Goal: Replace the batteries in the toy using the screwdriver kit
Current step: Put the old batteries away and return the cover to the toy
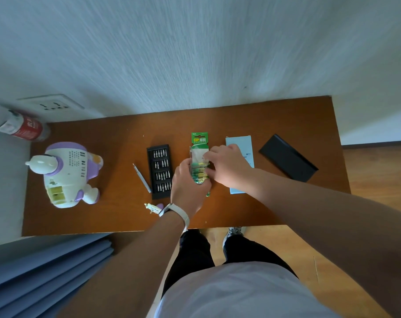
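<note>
At the middle of the surface [240, 214], the left hand [188, 182] grips the battery pack [200, 143] while the right hand [229, 166] seems to pinch its blister; a hard tug could scatter batteries [200, 174] over the front edge. The toy [68, 173] lies at the left end, compartment open

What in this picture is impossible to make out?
All head view.
1. Battery pack: lower half hidden by left hand and right hand; batteries uncountable.
2. Bit tray: bit tips too small to identify.
3. Bottle: blurred, cut off by left edge; label unreadable.
4. Blue box: partly covered by the right hand.
</note>
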